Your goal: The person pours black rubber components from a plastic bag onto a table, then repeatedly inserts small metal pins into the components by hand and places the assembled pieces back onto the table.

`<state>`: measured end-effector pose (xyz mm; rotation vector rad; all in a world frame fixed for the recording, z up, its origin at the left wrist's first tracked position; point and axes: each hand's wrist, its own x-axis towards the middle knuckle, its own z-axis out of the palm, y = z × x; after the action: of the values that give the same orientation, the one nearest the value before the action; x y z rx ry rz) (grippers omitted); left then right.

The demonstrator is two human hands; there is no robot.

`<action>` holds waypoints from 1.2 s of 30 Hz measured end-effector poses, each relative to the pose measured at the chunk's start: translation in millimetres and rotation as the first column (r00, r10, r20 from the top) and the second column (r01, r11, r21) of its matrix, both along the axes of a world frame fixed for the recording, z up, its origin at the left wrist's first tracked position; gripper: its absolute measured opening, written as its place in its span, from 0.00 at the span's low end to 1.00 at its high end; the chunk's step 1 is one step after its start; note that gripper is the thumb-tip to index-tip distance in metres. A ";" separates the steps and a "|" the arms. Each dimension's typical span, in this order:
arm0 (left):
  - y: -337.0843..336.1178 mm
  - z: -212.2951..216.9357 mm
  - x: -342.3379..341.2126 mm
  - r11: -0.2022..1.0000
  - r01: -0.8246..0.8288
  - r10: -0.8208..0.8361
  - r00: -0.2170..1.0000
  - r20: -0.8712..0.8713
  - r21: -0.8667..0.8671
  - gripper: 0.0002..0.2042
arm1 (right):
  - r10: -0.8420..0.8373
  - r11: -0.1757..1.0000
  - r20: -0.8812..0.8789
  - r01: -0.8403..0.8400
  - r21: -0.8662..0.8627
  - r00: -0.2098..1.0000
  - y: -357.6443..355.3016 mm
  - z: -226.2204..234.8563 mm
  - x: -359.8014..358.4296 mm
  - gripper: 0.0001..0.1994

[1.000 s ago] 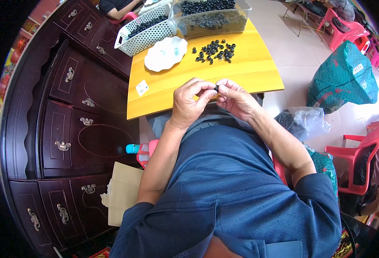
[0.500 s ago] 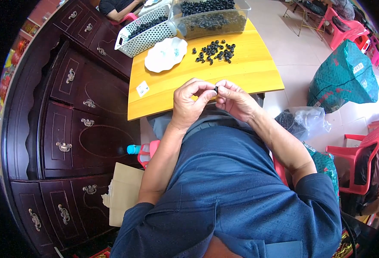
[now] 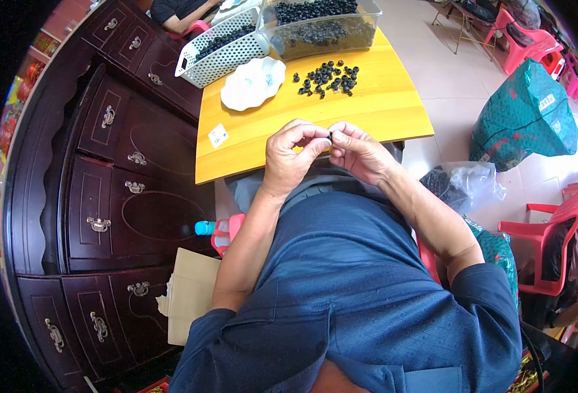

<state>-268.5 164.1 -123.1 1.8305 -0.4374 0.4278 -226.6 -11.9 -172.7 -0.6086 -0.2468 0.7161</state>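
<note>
Both my hands meet over the near edge of the yellow wooden table [image 3: 256,141]. Between the fingertips is a small black part [image 3: 330,137], mostly covered by the fingers. My left hand [image 3: 291,154] pinches it from the left with thumb and forefinger. From the other side, my right hand [image 3: 361,156] has its thumb and curled fingers closed on the same part. Beyond the hands lies a loose pile of small round black parts [image 3: 328,80], some with a hole showing. To its left sits a white scalloped plate [image 3: 250,92].
At the table's far side stand a white perforated basket [image 3: 213,70] and a clear plastic bin [image 3: 322,42], both holding black parts. A dark wooden cabinet [image 3: 125,196] flanks me on the left. On the right are a teal bag [image 3: 518,118] and a red plastic chair [image 3: 551,229].
</note>
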 end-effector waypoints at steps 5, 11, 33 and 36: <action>2.6 -7.4 1.5 0.996 0.006 -0.013 0.997 -0.081 -0.085 0.06 | -0.007 1.000 0.010 0.007 0.007 1.000 0.9 -1.1 0.4 0.07; 1.5 -2.7 1.1 0.997 -0.056 0.055 0.998 0.023 0.054 0.05 | -0.036 0.999 0.020 0.037 -0.026 0.999 -0.7 -1.2 0.0 0.07; 5.7 -5.9 0.5 0.997 -0.033 0.026 0.995 0.096 0.070 0.05 | -0.090 0.994 0.041 0.092 -0.050 0.995 0.9 -3.3 -2.6 0.08; 8.9 -5.0 -0.3 0.997 -0.022 0.023 1.000 -0.018 0.077 0.07 | -0.081 0.994 0.075 0.085 -0.065 0.994 0.8 -4.5 -0.3 0.09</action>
<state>-268.8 173.0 -128.2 1.9139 -0.4258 0.4144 -226.9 -11.1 -177.2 -0.7068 -0.2636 0.6248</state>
